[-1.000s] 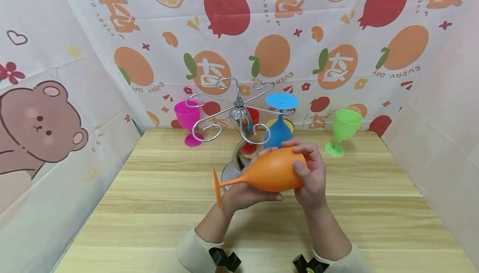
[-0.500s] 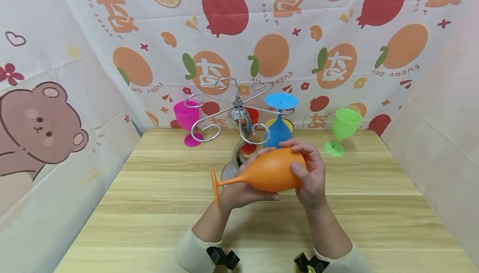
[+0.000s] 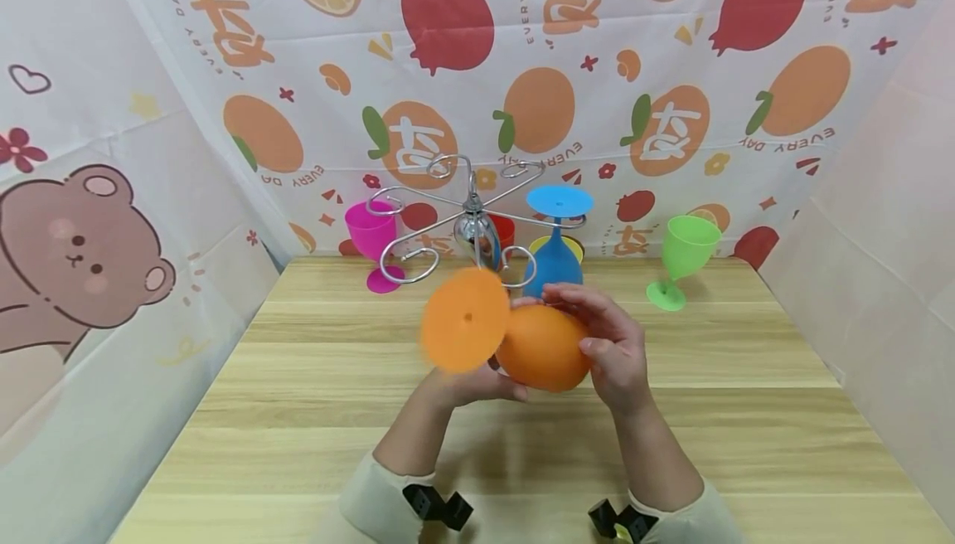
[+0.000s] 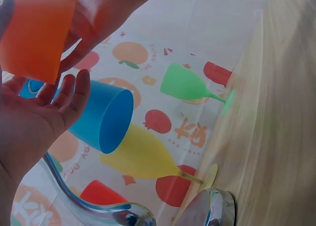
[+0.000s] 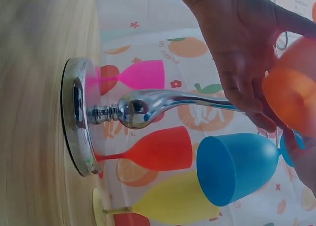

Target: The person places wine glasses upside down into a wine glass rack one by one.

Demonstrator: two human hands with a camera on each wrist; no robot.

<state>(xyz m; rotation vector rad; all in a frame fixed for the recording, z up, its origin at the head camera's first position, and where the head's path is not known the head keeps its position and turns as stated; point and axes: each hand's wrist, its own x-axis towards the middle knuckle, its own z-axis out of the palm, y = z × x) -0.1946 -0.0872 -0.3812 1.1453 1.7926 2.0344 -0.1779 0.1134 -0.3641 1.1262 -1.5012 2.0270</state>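
An orange goblet (image 3: 545, 352) is held up in front of the rack, its round foot raised toward the head camera and its bowl pointing away. My left hand (image 3: 466, 386) cradles the bowl from the left, thumb below it and fingers on the far side. From the right, my right hand (image 3: 618, 349) grips the bowl, thumb on its near side and fingers over the top. The left wrist view shows the orange bowl (image 4: 37, 38) between both hands. Behind the hands, a blue goblet (image 3: 554, 266) hangs upside down from a silver wire rack (image 3: 473, 211) with curled arms.
A pink goblet (image 3: 370, 229) stands at the back left, and a green goblet (image 3: 688, 250) at the back right. Red (image 5: 163, 149) and yellow (image 5: 173, 199) goblets stand behind the rack. The rack's round chrome base (image 5: 79, 117) rests on the wooden table (image 3: 313, 395).
The orange goblet has swung from lying sideways, foot to the left, to having its foot raised toward the head camera. Both hands have turned with it and stay on the bowl.
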